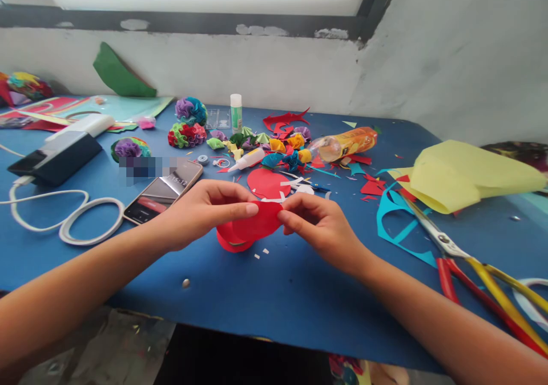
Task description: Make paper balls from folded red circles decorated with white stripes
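My left hand [214, 205] pinches the upper left edge of a red paper cutout [259, 222] between thumb and fingers. On its right edge, the thumb and fingertips of my right hand [314, 225] are closed as well. Below and partly behind the held paper is another rounded red paper piece [234, 245]; whether the two are joined, I cannot tell. Just beyond my hands a red paper circle [268, 183] lies flat, with white paper strips at its right side. Small white scraps [261, 254] are on the blue table [257, 305] in front of the paper.
Large scissors [445, 239] with red and yellow handles lie at right, beside yellow paper [462, 176]. A phone [165, 191], a white cable [92, 239] and a power bank [55, 156] are at left. Behind stand a glue stick [236, 113], paper flowers [187, 135] and an orange-labelled bottle [346, 144].
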A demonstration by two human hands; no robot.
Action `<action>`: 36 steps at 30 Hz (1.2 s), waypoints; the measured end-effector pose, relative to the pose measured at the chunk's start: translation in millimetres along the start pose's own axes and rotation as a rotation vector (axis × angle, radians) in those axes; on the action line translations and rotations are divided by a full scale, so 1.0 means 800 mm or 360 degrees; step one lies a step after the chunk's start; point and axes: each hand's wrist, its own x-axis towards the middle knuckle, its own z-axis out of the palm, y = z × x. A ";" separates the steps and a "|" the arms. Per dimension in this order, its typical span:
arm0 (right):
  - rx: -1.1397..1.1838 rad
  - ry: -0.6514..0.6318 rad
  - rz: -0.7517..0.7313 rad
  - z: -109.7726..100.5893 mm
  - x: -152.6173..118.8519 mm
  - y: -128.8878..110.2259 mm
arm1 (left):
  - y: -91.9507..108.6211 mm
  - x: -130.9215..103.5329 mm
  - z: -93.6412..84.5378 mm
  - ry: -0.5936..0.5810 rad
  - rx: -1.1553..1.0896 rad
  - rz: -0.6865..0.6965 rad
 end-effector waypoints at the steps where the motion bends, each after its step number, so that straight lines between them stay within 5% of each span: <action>1: 0.0049 -0.0007 0.0030 0.000 0.001 -0.001 | 0.000 0.000 0.000 -0.0028 -0.0015 -0.0011; 13: 0.0382 -0.0069 0.0173 -0.001 0.002 -0.004 | 0.000 0.002 -0.005 -0.0154 -0.0166 -0.0100; 25: 0.0345 -0.0064 0.0159 0.000 0.002 -0.004 | -0.002 0.002 -0.005 -0.0053 -0.0102 -0.0028; 30: 0.0137 0.0123 0.0033 -0.001 0.003 -0.002 | 0.005 0.003 -0.016 -0.0003 0.0383 0.0217; 36: -0.0406 0.0236 -0.0475 0.002 -0.009 -0.010 | 0.024 -0.009 -0.024 0.0040 0.1256 0.0965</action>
